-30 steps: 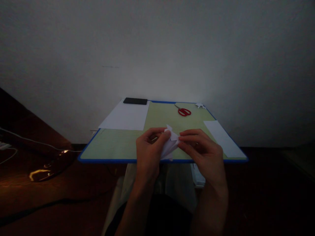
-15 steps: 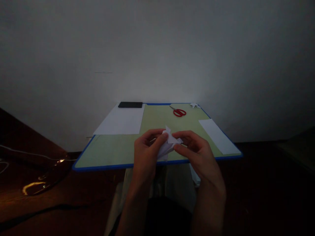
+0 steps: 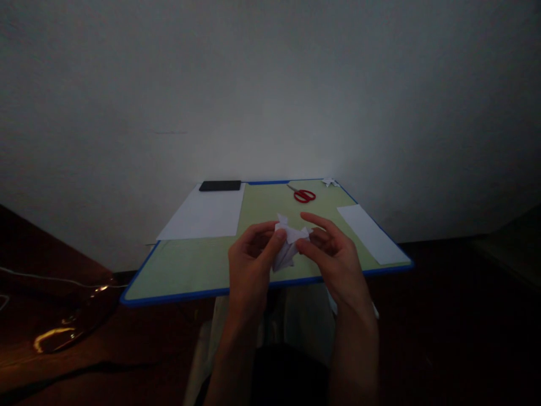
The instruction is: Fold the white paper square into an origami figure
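A small folded white paper piece (image 3: 288,243) is held between both hands above the near edge of a green board with a blue rim (image 3: 190,265). My left hand (image 3: 250,264) pinches the paper's left side with thumb and fingers closed. My right hand (image 3: 333,260) grips its right side with the thumb, while the index finger is stretched out above it. The lower part of the paper is hidden behind my fingers.
On the board lie a white sheet (image 3: 205,217) at the back left, a black phone (image 3: 220,185) behind it, red scissors (image 3: 304,195), a tiny folded paper (image 3: 329,181) at the far corner and a white strip (image 3: 367,232) on the right. Dark floor surrounds it.
The view has drifted, so the board sits lower and further left in frame. My right index finger has lifted and straightened, and the paper's flaps have been worked slightly.
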`<control>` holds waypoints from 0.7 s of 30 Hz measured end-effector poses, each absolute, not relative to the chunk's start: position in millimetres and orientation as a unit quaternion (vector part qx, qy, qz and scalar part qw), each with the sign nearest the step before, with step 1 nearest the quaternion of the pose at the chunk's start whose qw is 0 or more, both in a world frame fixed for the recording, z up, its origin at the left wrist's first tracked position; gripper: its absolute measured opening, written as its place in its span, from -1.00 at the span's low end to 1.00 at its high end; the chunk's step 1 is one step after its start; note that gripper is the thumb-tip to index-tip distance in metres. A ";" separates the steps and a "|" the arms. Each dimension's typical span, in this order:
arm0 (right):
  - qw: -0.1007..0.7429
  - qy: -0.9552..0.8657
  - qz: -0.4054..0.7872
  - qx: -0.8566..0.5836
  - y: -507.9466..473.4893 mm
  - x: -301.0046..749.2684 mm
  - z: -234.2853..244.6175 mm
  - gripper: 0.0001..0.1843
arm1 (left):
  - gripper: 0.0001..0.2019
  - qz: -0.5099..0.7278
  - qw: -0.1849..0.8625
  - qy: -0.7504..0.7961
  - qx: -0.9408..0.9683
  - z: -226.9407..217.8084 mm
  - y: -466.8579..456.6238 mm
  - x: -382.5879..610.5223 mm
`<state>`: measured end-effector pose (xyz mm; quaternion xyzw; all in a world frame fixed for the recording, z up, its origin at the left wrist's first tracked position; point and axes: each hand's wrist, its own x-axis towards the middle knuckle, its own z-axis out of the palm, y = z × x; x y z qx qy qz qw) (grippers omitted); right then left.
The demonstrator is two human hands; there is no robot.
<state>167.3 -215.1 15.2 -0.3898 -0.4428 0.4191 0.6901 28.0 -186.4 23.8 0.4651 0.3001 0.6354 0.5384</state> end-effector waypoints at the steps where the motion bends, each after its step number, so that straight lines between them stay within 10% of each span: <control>1: 0.699 -0.440 0.403 -0.395 -213.7 166.5 15.1 -0.51 | -0.81 0.637 0.533 0.298 0.471 23.4 -185.6 28.3; 21: 0.751 -0.380 0.361 -0.401 -214.0 157.3 23.8 -0.71 | -0.78 0.647 0.506 0.276 0.500 19.6 -180.5 25.6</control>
